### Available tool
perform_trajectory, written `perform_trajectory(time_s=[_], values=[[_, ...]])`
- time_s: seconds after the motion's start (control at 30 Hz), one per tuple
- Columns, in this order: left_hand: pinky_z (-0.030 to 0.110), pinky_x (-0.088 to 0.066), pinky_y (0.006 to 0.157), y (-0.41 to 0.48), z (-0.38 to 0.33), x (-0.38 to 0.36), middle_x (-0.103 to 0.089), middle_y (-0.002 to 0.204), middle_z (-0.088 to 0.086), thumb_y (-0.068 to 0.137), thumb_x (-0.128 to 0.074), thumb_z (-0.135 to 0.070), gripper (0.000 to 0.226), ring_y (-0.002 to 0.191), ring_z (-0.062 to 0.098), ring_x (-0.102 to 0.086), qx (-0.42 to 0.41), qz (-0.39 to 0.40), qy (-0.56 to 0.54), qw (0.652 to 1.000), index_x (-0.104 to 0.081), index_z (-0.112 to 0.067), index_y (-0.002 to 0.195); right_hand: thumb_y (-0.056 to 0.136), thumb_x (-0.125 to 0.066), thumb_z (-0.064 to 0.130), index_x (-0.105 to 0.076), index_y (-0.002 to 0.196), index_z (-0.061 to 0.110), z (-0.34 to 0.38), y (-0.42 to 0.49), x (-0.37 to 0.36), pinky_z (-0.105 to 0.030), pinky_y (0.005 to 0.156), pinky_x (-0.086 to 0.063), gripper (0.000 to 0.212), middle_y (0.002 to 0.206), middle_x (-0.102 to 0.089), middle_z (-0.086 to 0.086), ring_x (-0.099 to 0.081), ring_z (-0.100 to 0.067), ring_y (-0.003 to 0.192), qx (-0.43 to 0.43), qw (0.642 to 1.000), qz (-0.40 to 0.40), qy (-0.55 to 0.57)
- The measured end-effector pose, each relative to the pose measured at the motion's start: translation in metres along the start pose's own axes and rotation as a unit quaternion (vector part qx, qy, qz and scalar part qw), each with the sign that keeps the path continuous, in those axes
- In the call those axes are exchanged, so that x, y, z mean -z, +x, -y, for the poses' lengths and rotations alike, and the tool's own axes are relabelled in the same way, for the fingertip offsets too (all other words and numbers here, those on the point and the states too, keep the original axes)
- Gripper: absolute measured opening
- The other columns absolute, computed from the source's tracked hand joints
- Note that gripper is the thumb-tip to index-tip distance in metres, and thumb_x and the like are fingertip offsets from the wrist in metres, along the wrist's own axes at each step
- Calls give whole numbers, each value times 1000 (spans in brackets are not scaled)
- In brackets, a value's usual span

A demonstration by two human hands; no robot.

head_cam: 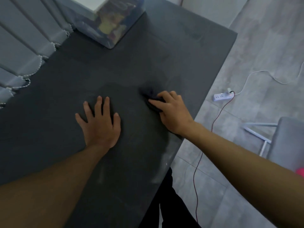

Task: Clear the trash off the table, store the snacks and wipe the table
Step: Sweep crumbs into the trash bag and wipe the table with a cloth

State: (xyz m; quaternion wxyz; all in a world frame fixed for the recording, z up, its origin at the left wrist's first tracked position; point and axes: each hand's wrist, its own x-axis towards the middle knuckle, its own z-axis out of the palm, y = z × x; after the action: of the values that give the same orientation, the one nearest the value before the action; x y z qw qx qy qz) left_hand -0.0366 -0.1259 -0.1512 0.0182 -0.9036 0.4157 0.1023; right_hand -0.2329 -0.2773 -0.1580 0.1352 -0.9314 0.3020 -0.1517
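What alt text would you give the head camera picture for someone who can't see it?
A person's right hand grips a dark cloth on a dark grey table, while the left hand rests flat beside it. A clear box of colourful packets stands at the far end.

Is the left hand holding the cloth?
No, the left hand lies flat on the table while the right hand grips the dark cloth.

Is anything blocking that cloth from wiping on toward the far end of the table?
Nothing visible, until the clear box at the far end of the table. The right hand grips the cloth; the left hand rests flat beside it.
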Motion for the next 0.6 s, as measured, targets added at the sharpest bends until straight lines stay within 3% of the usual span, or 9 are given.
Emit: perform_trajectory(time_s=[0.07, 0.17, 0.23, 0.3, 0.4, 0.47, 0.53, 0.6], values=[[66, -15, 115, 6, -8, 7, -27, 160, 5, 101, -31, -47, 60, 151, 32, -13, -1, -22, -34, 999, -28, -19, 154, 85, -49, 15, -71, 117, 25, -20, -1, 8, -38, 74, -37, 40, 111, -61, -7, -52, -33, 90, -8, 1000, -4, -24], [63, -15, 117, 20, -28, 10, -32, 156, 6, 100, -35, -47, 60, 150, 30, -17, -67, -47, -55, 995, -30, -20, 154, 88, -52, 14, -69, 117, 26, -42, 7, 16, -36, 76, -30, 36, 110, -57, -6, -48, -33, 97, -217, 973, -59, -45], [65, -7, 118, 33, -46, 9, -25, 161, 2, 100, -34, -50, 63, 152, 32, -9, -91, -39, -57, 993, -23, -24, 156, 87, -50, 14, -68, 121, 24, -36, 10, 16, -38, 78, -32, 39, 113, -56, -7, -47, -34, 100, -288, 953, -76, -47], [68, -1, 118, 46, -65, 7, -15, 165, -2, 100, -30, -54, 65, 153, 35, 0, -94, -23, -55, 994, -15, -30, 158, 85, -52, 14, -67, 123, 22, -25, 3, 13, -39, 77, -35, 42, 113, -57, -8, -49, -35, 97, -215, 974, -51, -53], [72, 2, 115, 58, -84, 1, -2, 167, -7, 99, -19, -60, 66, 152, 38, 11, -77, -7, -23, 997, -2, -37, 158, 83, -53, 13, -67, 125, 24, -35, -15, 17, -42, 75, -39, 45, 113, -60, -7, -50, -32, 94, -23, 999, 2, -42], [73, 2, 113, 60, -88, -3, 3, 167, -8, 97, -13, -63, 66, 152, 39, 13, -65, -11, 0, 998, 3, -40, 157, 84, -52, 14, -68, 123, 28, -57, -13, 23, -41, 76, -37, 44, 112, -60, -6, -50, -31, 94, -5, 998, 12, -55], [74, 2, 113, 61, -87, -4, 6, 168, -8, 96, -10, -66, 68, 152, 38, 14, -63, -6, 9, 998, 7, -41, 157, 82, -49, 15, -70, 116, 29, -79, -1, 29, -40, 76, -35, 43, 109, -60, -7, -51, -35, 95, -97, 992, -38, -77], [73, 3, 113, 60, -86, -3, 9, 168, -8, 95, -8, -68, 69, 152, 37, 15, -63, -6, 12, 998, 9, -41, 157, 83, -49, 12, -68, 117, 27, -95, 13, 35, -39, 81, -33, 42, 114, -57, -10, -49, -38, 101, -274, 955, -90, -65]])
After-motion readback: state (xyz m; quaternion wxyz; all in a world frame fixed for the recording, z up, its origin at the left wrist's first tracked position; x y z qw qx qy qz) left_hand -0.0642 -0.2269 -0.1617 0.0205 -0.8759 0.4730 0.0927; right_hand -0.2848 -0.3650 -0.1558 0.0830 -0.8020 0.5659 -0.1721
